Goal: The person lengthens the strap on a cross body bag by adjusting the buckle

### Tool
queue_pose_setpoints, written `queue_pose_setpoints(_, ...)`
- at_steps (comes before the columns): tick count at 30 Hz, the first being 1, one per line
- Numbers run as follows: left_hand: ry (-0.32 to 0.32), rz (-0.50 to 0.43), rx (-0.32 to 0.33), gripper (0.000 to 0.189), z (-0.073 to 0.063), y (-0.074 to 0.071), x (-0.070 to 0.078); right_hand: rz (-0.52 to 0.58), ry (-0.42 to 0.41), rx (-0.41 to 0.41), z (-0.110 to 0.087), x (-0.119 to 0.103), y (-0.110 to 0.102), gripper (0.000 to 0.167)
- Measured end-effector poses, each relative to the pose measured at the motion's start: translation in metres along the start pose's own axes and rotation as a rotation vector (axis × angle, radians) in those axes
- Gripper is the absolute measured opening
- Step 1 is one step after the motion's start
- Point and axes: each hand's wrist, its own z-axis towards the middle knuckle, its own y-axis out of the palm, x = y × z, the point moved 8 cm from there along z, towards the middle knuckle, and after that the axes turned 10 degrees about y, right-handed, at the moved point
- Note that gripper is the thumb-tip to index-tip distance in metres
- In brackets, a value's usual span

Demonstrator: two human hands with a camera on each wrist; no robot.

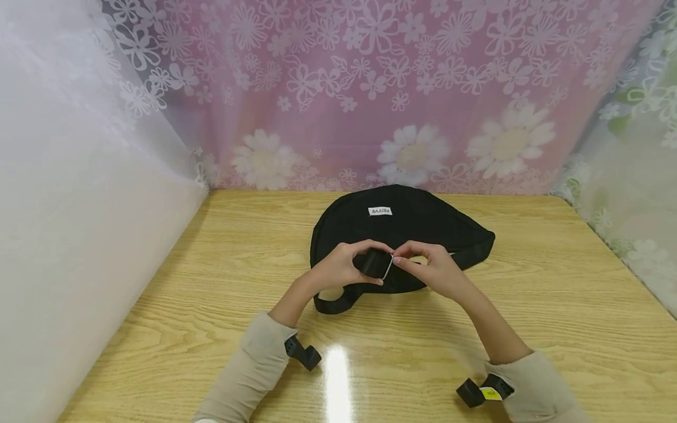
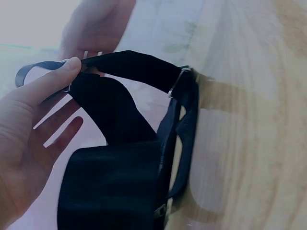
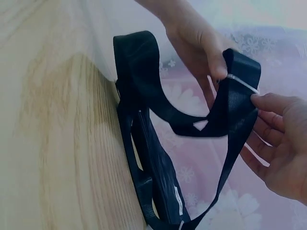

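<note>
A black fabric shoulder bag (image 1: 423,214) with a small white label (image 1: 379,211) lies on the table. Its wide webbing strap (image 3: 139,62) is looped up toward the hands. My left hand (image 1: 338,265) holds the folded strap between thumb and fingers, just beside a silver metal slider buckle (image 3: 243,84). From the other side, my right hand (image 1: 435,269) pinches the strap at that buckle's edge with thumb and forefinger. In the right wrist view, the remaining right fingers (image 3: 266,132) are spread behind the strap. A second metal fitting (image 2: 178,81) joins strap to bag.
The wood-grain table (image 1: 211,264) runs under the bag and forearms. Behind it hangs a pink flowered curtain (image 1: 328,117); a white sheet (image 1: 79,205) stands at the left and a flowered one (image 1: 629,194) at the right. Each wrist wears a black camera mount (image 1: 304,353).
</note>
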Motion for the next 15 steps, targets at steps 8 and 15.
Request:
queue_pose_setpoints(8, 0.025, 0.021, 0.044, 0.054, -0.001, -0.003, -0.002, -0.011, 0.02, 0.019, 0.001, 0.002, -0.001, 0.013)
queue_pose_setpoints(15, 0.027, 0.005, 0.073, 0.055, -0.001, -0.008, -0.001, 0.007, 0.067, -0.055, 0.004, 0.016, -0.004, 0.023)
